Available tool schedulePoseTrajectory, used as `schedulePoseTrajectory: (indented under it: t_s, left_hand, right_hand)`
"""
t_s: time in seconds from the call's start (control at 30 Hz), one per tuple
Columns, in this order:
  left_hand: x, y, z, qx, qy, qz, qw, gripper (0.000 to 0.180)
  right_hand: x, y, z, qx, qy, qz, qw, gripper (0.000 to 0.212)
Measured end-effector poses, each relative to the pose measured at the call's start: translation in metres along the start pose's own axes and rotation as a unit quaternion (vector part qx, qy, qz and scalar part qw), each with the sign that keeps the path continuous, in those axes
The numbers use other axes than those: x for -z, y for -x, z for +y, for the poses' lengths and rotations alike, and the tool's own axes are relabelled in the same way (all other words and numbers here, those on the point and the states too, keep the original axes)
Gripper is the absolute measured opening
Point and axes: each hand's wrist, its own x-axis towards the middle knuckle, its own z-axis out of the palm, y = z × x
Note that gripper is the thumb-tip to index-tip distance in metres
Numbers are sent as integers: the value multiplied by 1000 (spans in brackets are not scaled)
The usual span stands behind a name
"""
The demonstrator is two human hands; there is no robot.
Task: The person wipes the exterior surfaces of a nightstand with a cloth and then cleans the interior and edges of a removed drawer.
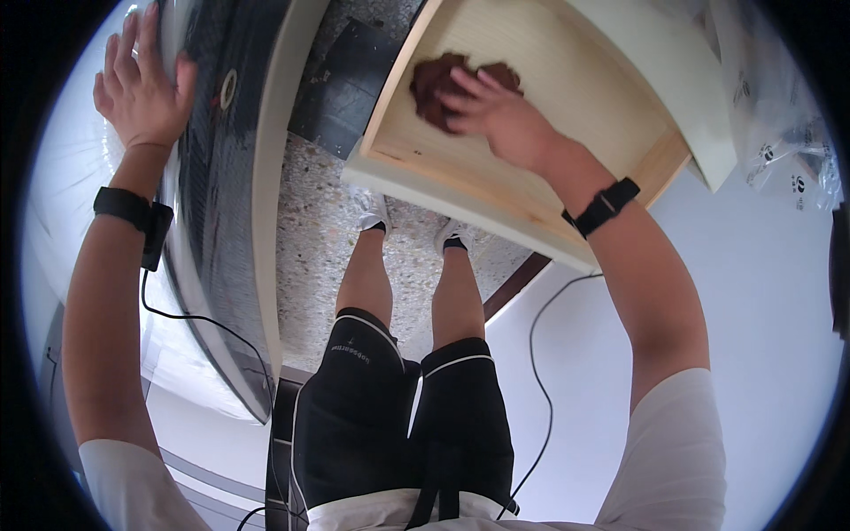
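Open drawer with brown cloth, two bare hands, head view.
Drawer point(567, 115), pale wood inside, off-white front: contains one crumpled brown cloth point(431, 87), with the right hand point(498, 119) on it, fingers spread, slightly blurred; left hand point(142, 97), fingers extended, over a large plastic-covered object point(80, 177) with a dark band; black wristband on each wrist, a thin black cable point(549, 389) by the right arm and another by the left; speckled floor point(310, 239), black flat panel point(350, 84) beside the drawer; black shorts point(398, 407) with white piping, light shoes; clear printed plastic point(779, 133), upper right.
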Motion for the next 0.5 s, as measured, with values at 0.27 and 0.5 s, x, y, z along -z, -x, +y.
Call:
schedulePoseTrajectory:
  t_s: [0.27,0.5]
  left_hand:
    - [-1,0,-1,-1,3,10,1000,64]
    - [-7,6,-5,-13,-3,29,999,64]
  right_hand:
    - [7,33,20,-53,77,4,996,55]
    - [45,-49,49,-179,13,191,965,54]
